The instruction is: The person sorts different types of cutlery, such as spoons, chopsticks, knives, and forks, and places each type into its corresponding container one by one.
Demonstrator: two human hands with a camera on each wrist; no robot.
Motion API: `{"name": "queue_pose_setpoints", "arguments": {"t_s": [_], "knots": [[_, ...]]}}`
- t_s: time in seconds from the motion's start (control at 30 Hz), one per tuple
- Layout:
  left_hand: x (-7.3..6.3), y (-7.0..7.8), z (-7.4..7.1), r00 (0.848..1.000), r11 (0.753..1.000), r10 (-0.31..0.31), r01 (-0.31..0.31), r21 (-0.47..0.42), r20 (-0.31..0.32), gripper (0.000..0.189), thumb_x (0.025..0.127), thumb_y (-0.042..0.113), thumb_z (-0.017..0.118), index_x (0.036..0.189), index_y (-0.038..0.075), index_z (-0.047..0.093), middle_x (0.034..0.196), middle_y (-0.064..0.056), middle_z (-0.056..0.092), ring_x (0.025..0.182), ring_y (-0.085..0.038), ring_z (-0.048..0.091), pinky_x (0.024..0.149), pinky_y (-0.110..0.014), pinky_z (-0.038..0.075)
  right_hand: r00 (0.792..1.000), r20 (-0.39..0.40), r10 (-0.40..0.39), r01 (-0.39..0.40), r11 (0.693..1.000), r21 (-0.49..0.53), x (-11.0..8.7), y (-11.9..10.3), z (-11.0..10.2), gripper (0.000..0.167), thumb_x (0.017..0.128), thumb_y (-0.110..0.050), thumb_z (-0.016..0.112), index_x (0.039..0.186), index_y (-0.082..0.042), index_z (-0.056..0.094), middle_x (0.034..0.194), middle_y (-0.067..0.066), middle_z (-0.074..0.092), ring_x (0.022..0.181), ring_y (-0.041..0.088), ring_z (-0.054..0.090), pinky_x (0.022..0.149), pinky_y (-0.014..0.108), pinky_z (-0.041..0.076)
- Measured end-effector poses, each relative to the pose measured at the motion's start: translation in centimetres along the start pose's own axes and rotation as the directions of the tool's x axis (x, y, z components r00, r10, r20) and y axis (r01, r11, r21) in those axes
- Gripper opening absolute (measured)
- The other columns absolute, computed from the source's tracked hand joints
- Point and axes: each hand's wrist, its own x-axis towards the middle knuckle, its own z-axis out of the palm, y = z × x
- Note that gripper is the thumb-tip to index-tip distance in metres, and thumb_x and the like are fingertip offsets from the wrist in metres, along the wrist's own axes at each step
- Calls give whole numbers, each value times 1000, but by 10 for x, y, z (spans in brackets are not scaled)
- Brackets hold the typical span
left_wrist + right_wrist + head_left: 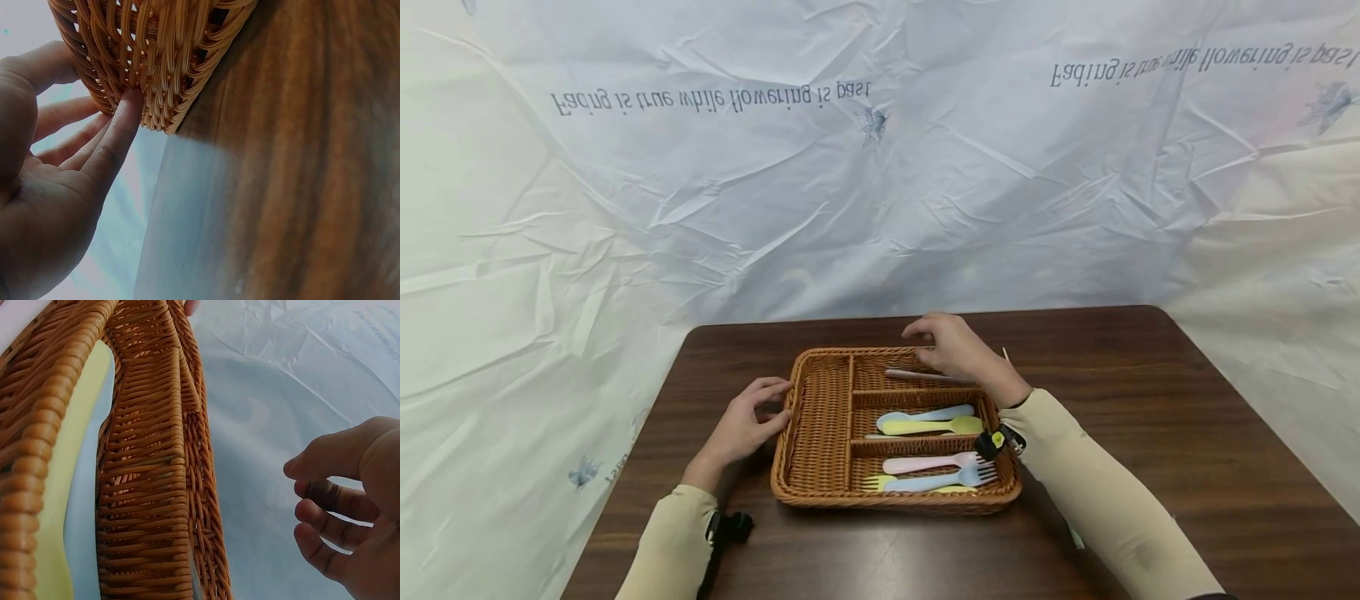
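A wicker cutlery tray (887, 500) with several compartments sits in the middle of a dark wooden table (1150, 433). My left hand (741, 425) lies at its left side, and a straight fingertip (131, 100) touches the woven wall (162, 56). My right hand (955, 350) hovers over the far compartment, just above a pale utensil (917, 375). Its fingers (325, 506) are loosely curled beside the tray wall (150, 487) and hold nothing. Blue (925, 414) and yellow (932, 427) spoons lie in the middle compartment. Pink (928, 462), blue (940, 480) and yellow (876, 482) forks lie in the near one.
A crumpled white sheet (880, 208) with printed text hangs behind and around the table. The tray's long left compartment (823, 425) holds nothing. Black cameras sit on my left (730, 527) and right (997, 442) wrists. Bare tabletop lies on both sides of the tray.
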Motion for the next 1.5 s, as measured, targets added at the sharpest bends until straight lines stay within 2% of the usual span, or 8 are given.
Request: {"name": "queue_pose_setpoints", "arguments": {"t_s": [0.17, 0.33, 0.73, 1.03, 1.5], "knots": [[0, -1, 1, 1000, 1000, -5, 5, 2, 1, 43, 94, 15, 66, 134, 3, 57, 135, -12, 50, 112, -30, 58, 80, -37, 57, 999, -28, -27, 26, 1000, -4, -2, 4, 0, 30, 92, -11, 66, 122, -14, 67, 122, 7, 61, 104, 28, 62, 80, 40, 54], [-1, -2, 2, 1000, 1000, 8, -8, -5, -2, 43, 95, 15, 65, 134, 2, 56, 135, -15, 50, 112, -34, 58, 79, -39, 57, 999, -36, -21, 22, 1000, 23, -3, 6, 2, 30, 92, -12, 67, 122, -12, 66, 121, 9, 61, 103, 28, 63, 81, 40, 54], [2, 0, 0, 1000, 1000, -5, 5, 14, 4, 43, 93, 14, 67, 135, 4, 57, 135, -11, 50, 112, -30, 58, 81, -39, 57, 998, -51, 21, -17, 998, 68, -7, 10, -5, 35, 93, -15, 65, 128, -11, 63, 125, 10, 62, 98, 22, 63, 78, 38, 54], [0, -2, 1, 1000, 1000, -10, 10, 17, 0, 43, 94, 14, 66, 135, 5, 57, 135, -11, 50, 112, -29, 59, 81, -39, 57, 995, -84, 45, -38, 996, 83, -14, 18, -12, 36, 94, -16, 63, 130, -11, 61, 128, 9, 60, 102, 24, 63, 81, 41, 55], [-1, -2, 2, 1000, 1000, -10, 10, 26, 0, 43, 94, 13, 66, 135, 5, 57, 137, -12, 49, 112, -30, 58, 80, -39, 57, 987, -129, 94, -82, 992, 94, -29, 30, -18, 35, 95, -17, 63, 130, -13, 61, 124, 10, 62, 101, 25, 63, 80, 42, 54]]}}
